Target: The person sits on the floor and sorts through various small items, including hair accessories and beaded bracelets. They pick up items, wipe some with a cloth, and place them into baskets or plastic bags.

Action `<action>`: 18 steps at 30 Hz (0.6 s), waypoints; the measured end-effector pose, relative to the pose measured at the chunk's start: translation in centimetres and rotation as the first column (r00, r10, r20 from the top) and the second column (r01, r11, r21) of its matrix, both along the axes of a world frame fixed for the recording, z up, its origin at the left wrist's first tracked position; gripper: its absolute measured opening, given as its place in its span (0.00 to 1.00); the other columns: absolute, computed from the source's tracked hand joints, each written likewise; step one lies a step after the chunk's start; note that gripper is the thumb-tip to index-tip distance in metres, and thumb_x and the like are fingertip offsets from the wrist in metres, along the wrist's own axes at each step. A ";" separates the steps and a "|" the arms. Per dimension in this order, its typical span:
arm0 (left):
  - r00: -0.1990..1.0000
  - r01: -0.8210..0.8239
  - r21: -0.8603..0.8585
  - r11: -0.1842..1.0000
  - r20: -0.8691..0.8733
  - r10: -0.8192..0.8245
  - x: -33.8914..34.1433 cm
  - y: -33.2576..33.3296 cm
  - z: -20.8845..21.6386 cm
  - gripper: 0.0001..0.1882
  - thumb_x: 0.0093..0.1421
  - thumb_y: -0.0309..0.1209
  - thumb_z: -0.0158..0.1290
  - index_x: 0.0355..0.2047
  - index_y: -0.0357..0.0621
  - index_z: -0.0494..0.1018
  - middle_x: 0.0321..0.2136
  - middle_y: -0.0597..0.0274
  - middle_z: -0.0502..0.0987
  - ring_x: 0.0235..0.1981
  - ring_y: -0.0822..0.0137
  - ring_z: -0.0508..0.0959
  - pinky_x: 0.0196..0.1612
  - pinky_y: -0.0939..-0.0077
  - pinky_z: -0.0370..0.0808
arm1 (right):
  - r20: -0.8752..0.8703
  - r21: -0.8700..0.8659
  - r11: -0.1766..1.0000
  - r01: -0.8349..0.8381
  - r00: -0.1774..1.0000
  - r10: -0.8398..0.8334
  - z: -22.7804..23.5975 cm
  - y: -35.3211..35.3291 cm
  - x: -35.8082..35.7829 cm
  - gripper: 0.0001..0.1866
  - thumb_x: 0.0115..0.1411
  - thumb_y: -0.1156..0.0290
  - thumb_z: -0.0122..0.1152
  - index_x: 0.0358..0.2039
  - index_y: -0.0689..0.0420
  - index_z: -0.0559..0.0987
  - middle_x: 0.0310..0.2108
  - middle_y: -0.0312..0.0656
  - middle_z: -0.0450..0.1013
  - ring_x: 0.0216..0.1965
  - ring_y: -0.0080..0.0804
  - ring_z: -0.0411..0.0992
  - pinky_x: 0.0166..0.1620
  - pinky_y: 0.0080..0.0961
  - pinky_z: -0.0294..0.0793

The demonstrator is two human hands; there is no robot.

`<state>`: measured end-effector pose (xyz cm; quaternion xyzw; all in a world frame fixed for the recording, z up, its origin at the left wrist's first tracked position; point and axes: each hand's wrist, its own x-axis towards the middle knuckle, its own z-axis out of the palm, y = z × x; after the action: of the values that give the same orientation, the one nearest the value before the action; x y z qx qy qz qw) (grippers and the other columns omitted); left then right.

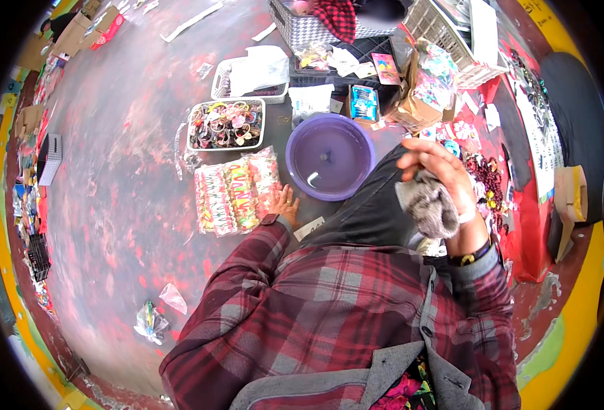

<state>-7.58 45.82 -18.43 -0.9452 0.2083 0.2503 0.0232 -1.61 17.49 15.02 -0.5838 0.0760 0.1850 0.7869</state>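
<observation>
The grey fluffy piece [428, 205] sits right of centre in the frame, held up off the floor by the right hand [438, 174], whose fingers curl closed over its top. The left hand [285, 203] lies flat at centre, fingers spread and holding nothing, its tips touching the near edge of the packet sheet [237, 191] of small colourful items.

By the look of it, this is a sorting step, with one piece in hand above the knee. Any set-down calls for a short reach forward: the purple basin [329, 156] stands just ahead of the hands, bare inside.

Upper centre, the tray [225, 125] of hair ties lies just behind the packets. Boxes and baskets crowd the top and right; the red-stained floor [110, 205] at left gives open room.
</observation>
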 end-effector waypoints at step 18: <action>0.967 0.249 0.281 0.927 -0.122 -0.223 3.5 3.8 -5.8 0.23 0.54 0.44 0.38 0.45 0.53 0.71 0.53 0.58 0.63 0.62 0.60 0.48 0.61 0.53 0.37 | -0.144 0.068 0.820 0.569 0.819 -0.556 -4.5 -12.2 -5.4 0.19 0.55 0.66 0.48 0.45 0.64 0.68 0.30 0.41 0.70 0.31 0.30 0.69 0.23 0.30 0.74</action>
<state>-4.11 49.63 -24.22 -0.8872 0.2820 0.3153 0.1841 -6.96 5.32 10.52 -0.4802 0.2812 -0.0179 0.8307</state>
